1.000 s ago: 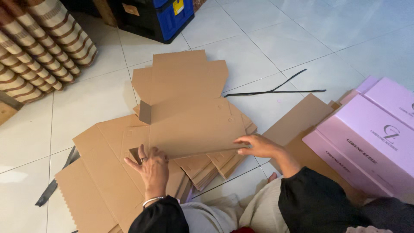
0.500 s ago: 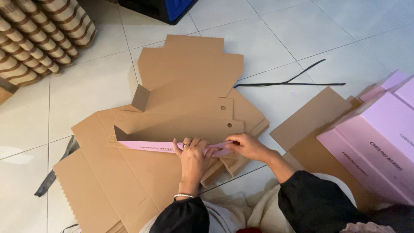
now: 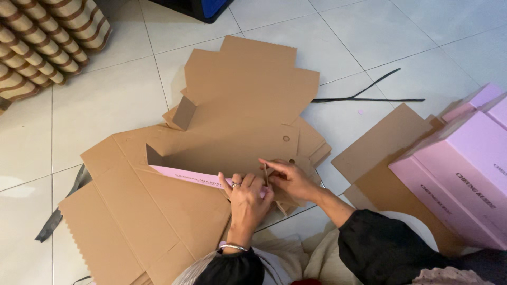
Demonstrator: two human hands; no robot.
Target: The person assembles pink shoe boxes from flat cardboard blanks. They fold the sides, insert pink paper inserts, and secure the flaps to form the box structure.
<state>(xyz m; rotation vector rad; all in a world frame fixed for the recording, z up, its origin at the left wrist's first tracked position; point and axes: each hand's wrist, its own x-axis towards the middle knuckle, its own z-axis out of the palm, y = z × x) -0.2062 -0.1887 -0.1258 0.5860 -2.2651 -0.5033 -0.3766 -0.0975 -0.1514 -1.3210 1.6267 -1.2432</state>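
**Two hands on a folded cardboard flap**

We see a white tiled floor (image 3: 105,105) filling the view. On it, at the centre, lies the largest thing: a flat brown die-cut cardboard box blank (image 3: 248,95), its far flaps reaching toward 12 o'clock and one small side tab standing upright on its left. Under it and spreading toward 7 o'clock sits a pile of further flat brown cardboard sheets (image 3: 132,221), one with a scalloped edge.

At 3 to 4 o'clock we see assembled pale pink cardboard boxes (image 3: 465,174) resting on another brown sheet. At 10 to 11 o'clock lies a stack of brown-and-cream striped rolls (image 3: 37,42). At 12 o'clock a dark blue plastic crate (image 3: 206,6) is cut off by the frame. A thin black plastic strap (image 3: 369,95) lies on the tiles at 2 o'clock, and a grey strap (image 3: 58,211) at 8 o'clock.

Near the centre, just toward 6 o'clock, the near flap of the blank is folded up, showing its pink printed face (image 3: 190,177) as a narrow strip.

Our left hand (image 3: 245,203), ring and bracelet on it, lies palm down with fingers together, pressing on that pink strip's right end. Our right hand (image 3: 290,179), touching the left, pinches a thin edge of the cardboard between thumb and fingers, beside two small round holes.
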